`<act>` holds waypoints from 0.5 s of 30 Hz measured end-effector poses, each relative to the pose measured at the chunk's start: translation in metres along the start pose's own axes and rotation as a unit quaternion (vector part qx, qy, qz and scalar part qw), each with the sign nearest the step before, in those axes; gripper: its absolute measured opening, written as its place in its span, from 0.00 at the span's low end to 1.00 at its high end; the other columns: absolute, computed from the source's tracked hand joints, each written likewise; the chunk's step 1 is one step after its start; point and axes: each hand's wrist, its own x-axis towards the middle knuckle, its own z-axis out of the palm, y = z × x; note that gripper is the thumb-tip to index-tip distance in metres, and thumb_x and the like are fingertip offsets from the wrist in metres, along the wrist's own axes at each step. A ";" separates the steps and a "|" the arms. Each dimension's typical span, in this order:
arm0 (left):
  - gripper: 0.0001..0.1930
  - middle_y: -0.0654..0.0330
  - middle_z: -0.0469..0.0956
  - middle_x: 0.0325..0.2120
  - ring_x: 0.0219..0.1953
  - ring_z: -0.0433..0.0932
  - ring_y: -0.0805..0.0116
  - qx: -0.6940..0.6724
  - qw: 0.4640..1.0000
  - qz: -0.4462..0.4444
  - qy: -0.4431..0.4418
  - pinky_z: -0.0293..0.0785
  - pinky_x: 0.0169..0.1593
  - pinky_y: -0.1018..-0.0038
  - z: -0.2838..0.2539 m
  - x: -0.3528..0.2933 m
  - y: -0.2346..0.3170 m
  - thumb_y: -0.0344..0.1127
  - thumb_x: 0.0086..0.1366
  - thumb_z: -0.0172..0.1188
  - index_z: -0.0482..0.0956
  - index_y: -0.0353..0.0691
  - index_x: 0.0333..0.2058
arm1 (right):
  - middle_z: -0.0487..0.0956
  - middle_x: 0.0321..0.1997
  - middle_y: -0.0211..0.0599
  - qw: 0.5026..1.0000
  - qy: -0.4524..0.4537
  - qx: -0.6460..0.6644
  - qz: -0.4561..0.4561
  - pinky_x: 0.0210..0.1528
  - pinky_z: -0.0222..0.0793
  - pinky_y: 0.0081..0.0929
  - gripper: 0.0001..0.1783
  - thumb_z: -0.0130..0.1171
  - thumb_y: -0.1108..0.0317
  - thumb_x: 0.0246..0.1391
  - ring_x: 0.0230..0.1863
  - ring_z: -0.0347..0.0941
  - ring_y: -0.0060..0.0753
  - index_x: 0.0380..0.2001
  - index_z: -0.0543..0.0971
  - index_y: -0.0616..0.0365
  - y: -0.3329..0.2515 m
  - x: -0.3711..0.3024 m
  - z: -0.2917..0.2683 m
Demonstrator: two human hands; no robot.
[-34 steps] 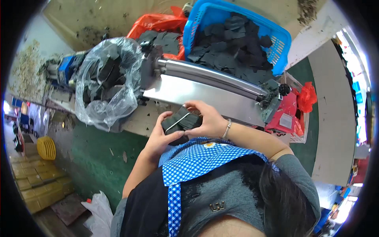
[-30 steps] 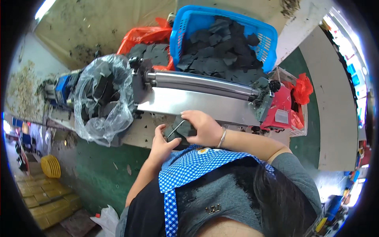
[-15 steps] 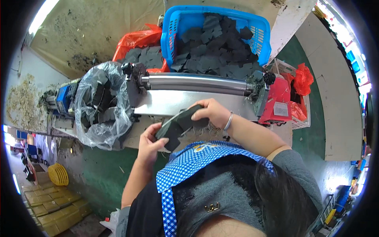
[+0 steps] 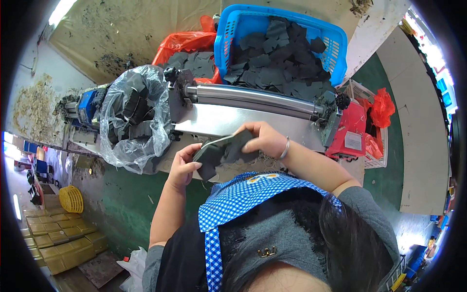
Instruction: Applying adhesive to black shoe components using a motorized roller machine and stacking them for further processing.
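Between my two hands is a stack of dark grey-black flat pieces (image 4: 214, 158), held in front of the machine's metal plate. My left hand (image 4: 184, 164) grips the stack's left end, thumb on top and fingers behind. The right end sits in my right hand (image 4: 262, 141), thumb across its face. A pale edge shows along the top of the stack. Just beyond lies the shiny metal plate (image 4: 243, 121), with a steel roller (image 4: 258, 100) behind it. What the pieces are made of I cannot tell.
A blue basket (image 4: 339, 58) heaped with dark pieces stands behind the roller. Left of it is a red bag (image 4: 182, 43) with more pieces. A clear plastic bag (image 4: 131, 155) of dark bundles hangs at the left. The machine's red housing (image 4: 350, 129) and a white crate (image 4: 382, 158) are right.
The view has shifted, so the machine and basket appear farther right. Both hands still hold the stack, which is turned a little and bunched closer together.
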 end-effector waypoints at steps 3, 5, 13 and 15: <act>0.29 0.52 0.77 0.37 0.39 0.77 0.63 -0.095 0.993 0.010 -0.071 0.73 0.45 0.71 -0.010 0.004 -0.016 0.38 0.43 0.59 0.70 0.26 0.45 | 0.77 0.39 0.36 0.998 -0.049 0.042 -0.026 0.46 0.68 0.24 0.24 0.58 0.80 0.31 0.39 0.74 0.24 0.41 0.74 0.64 -0.008 -0.012 0.022; 0.32 0.50 0.75 0.40 0.40 0.77 0.58 -0.233 0.970 0.016 -0.066 0.74 0.43 0.68 -0.020 0.001 -0.056 0.47 0.47 0.59 0.69 0.29 0.47 | 0.77 0.42 0.39 0.981 -0.092 0.172 -0.019 0.47 0.69 0.27 0.23 0.57 0.74 0.37 0.41 0.74 0.29 0.43 0.73 0.62 -0.002 -0.014 0.032; 0.35 0.54 0.72 0.46 0.47 0.70 0.55 0.598 0.799 -0.061 0.008 0.68 0.44 0.66 -0.049 0.011 -0.112 0.61 0.48 0.59 0.70 0.43 0.49 | 0.75 0.47 0.42 0.866 -0.142 0.479 0.015 0.52 0.65 0.38 0.28 0.51 0.61 0.42 0.45 0.73 0.38 0.50 0.70 0.60 0.040 -0.005 0.027; 0.33 0.59 0.73 0.43 0.43 0.71 0.60 0.720 0.688 0.015 -0.088 0.65 0.38 0.69 -0.035 -0.005 -0.093 0.62 0.46 0.61 0.71 0.50 0.48 | 0.75 0.47 0.43 0.877 -0.121 0.466 -0.007 0.52 0.65 0.38 0.28 0.51 0.62 0.42 0.45 0.73 0.39 0.50 0.69 0.62 0.047 -0.009 0.006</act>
